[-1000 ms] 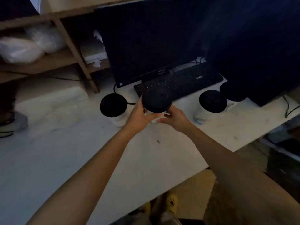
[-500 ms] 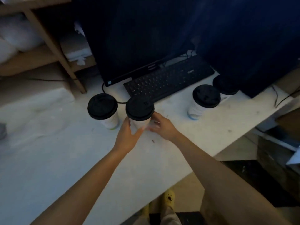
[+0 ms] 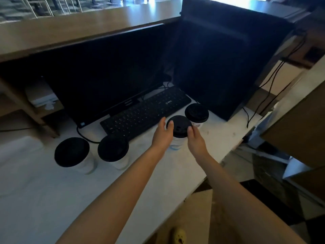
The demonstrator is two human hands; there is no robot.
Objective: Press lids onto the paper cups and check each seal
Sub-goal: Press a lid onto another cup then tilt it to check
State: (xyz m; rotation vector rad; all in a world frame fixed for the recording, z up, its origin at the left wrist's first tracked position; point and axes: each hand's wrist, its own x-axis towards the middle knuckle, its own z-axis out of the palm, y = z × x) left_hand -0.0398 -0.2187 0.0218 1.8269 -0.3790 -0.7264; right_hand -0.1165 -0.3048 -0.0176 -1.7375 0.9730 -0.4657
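Note:
A white paper cup [image 3: 176, 144] with a black lid [image 3: 180, 126] stands in front of the keyboard's right end. My left hand [image 3: 162, 135] lies against the lid's left side, thumb at the rim, fingers fairly straight. My right hand [image 3: 195, 140] flanks the lid's right side, thumb touching its edge. Neither hand clearly wraps the cup. Just behind it to the right stands another lidded cup [image 3: 197, 113]. Two more lidded cups [image 3: 72, 152] [image 3: 113, 147] stand side by side at the left.
A black keyboard [image 3: 146, 111] and a dark monitor [image 3: 105, 76] sit behind the cups on the white table [image 3: 44, 199]. A black box [image 3: 219, 67] stands at the back right with cables hanging. The table's front edge runs diagonally at the right.
Both hands let go of the cup they held, which now stands beside the far-left cup. They moved right to the cup by the keyboard's end. The view shifted.

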